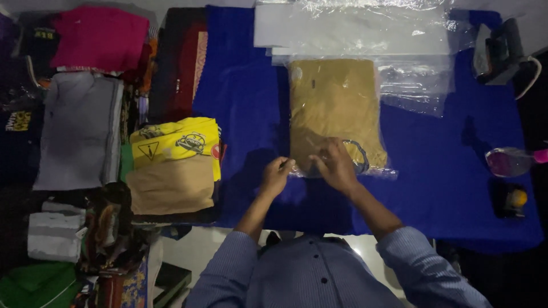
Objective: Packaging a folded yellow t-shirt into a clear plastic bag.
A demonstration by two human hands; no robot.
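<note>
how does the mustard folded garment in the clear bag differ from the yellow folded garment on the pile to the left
The mustard folded garment in the clear plastic bag is plain and lies flat on the blue cloth, with both hands at its near edge. The yellow folded garment is printed, unbagged, untouched and tops a stack. Both are folded rectangles.

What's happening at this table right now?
A person in a blue striped shirt works at a blue cloth-covered table. A folded mustard garment lies in a clear plastic bag. Both hands are at the bag's near end: the left hand at its corner, the right hand resting on it. More clear bags lie beyond, folded clothes are stacked to the left, and an iron sits at the far right.
</note>
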